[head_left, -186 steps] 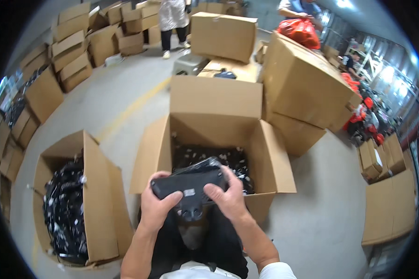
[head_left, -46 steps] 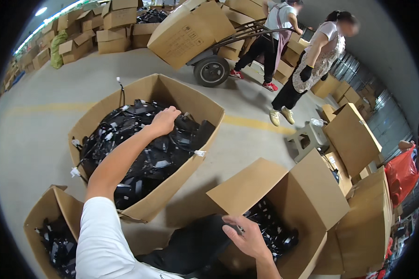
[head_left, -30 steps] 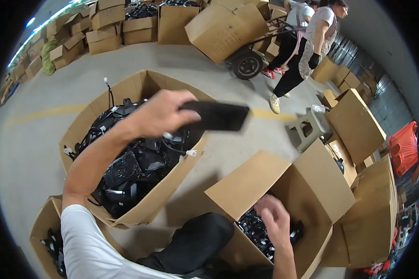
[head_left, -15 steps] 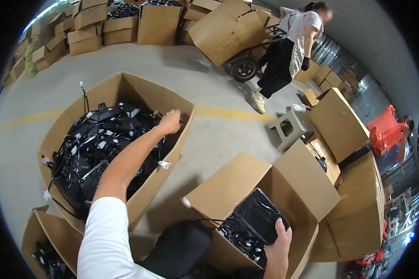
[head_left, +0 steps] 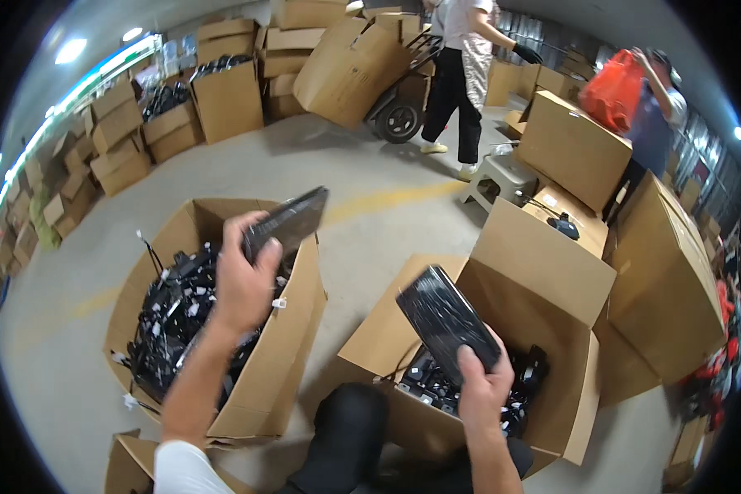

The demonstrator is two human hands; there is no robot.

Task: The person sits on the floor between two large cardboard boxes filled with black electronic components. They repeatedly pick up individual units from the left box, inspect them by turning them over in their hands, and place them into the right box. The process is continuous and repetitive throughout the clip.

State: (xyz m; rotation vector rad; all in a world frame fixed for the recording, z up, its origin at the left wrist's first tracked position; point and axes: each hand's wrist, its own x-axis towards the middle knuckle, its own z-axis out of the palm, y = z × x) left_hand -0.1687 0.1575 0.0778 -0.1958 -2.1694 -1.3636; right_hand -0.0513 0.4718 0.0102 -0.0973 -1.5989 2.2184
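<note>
My left hand (head_left: pixel 245 284) grips a flat black film-wrapped block (head_left: pixel 292 221), tilted above the far right edge of the left carton (head_left: pixel 292 362). That carton is heaped with black cabled parts (head_left: pixel 173 317) with small white connectors. In my right hand (head_left: pixel 486 383) is a second flat black rectangular block, the right block (head_left: pixel 440 313), its clear film shining; my thumb presses on its near end. It is held above the open right carton (head_left: pixel 552 284). Black parts (head_left: pixel 436 385) lie inside, partly hidden by the block and hand. What exactly the blocks are cannot be made out.
A grey stool (head_left: pixel 498 183) stands beyond the right carton. Large cartons (head_left: pixel 667 284) stand at the right. A person (head_left: pixel 461 74) is by a hand truck (head_left: pixel 399 119) carrying a carton; another person (head_left: pixel 654 123) holds a red bag (head_left: pixel 612 90). Stacked cartons line the back left.
My left hand has come up out of the left carton with a black block in it. My right hand still holds its block, now turned and higher. The view has shifted.
</note>
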